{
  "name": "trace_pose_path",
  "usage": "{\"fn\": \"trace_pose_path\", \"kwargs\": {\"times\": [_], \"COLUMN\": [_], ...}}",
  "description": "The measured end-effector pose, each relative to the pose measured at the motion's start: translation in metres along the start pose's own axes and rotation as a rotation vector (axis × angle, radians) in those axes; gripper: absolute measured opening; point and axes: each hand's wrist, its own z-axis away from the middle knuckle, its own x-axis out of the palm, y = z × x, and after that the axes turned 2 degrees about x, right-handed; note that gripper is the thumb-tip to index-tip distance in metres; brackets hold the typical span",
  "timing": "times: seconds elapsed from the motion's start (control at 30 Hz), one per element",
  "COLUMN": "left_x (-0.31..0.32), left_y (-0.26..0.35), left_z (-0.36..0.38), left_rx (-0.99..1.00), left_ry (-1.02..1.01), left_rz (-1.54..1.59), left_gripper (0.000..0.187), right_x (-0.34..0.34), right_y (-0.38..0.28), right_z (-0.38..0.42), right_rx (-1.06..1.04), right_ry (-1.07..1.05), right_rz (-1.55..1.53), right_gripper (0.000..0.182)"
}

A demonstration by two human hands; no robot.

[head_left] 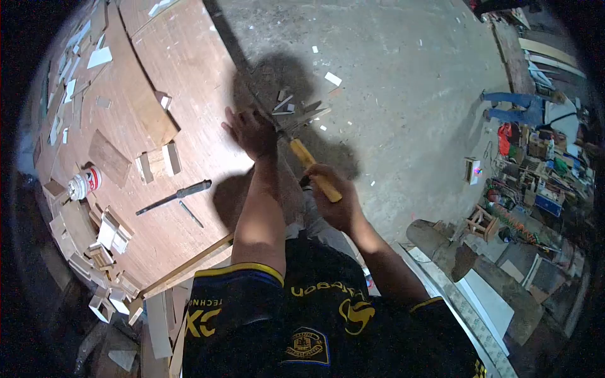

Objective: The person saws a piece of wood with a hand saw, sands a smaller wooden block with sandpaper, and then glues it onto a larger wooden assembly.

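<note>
My right hand [334, 198] is closed around the yellow wooden handle of what looks like a hammer [307, 162]. Its dark head lies by the table's edge, small and hard to make out. My left hand [252, 133] rests at that edge with fingers spread, its far side close to the tool's head. Just beyond both hands are thin strips of wood [309, 114]. On the table [195, 82], left of my forearm, lie a long dark tool [173, 196] and a slim pencil-like stick [191, 214]. Small joined wood pieces [157, 163] sit further left.
A red-and-white container [85, 183] stands at the table's left, near several small wooden frames [113, 233]. Scraps [333, 79] dot the concrete floor [403, 120]. At right are a person in blue jeans [517, 108], a wooden stool [481, 222] and piled tools and boards.
</note>
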Motion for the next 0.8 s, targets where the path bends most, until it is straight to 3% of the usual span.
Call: {"fn": "trace_pose_path", "kwargs": {"times": [0.07,0.23,0.43,0.47,0.63,0.73,0.8], "left_x": [0.005,-0.009,0.0,-0.01,0.001,-0.004,-0.012], "left_y": [-0.004,0.005,0.004,0.009,-0.004,-0.004,0.0], "left_z": [-0.001,-0.006,-0.006,-0.007,0.001,0.001,-0.002], "left_rx": [0.01,0.085,0.13,0.101,0.139,0.073,0.107], "left_ry": [0.046,-0.029,0.044,-0.082,0.005,-0.001,-0.19], "left_rz": [0.012,-0.157,-0.253,-0.295,-0.244,-0.062,-0.337], "left_gripper": [0.025,0.023,0.032,0.036,0.033,0.03,0.025], "right_x": [0.001,0.004,0.0,0.0,0.004,0.0,0.003], "right_y": [-0.003,-0.016,-0.032,-0.032,-0.029,-0.039,-0.032], "right_z": [-0.002,-0.004,-0.012,-0.014,-0.017,-0.016,-0.018], "right_rx": [0.156,0.019,0.065,0.062,-0.035,0.059,0.07], "right_ry": [-0.064,0.009,-0.061,-0.067,-0.08,-0.162,-0.144], "right_rz": [0.065,0.106,0.119,0.135,0.163,0.206,0.157], "right_gripper": [0.025,0.026,0.027,0.027,0.029,0.03,0.03]}}
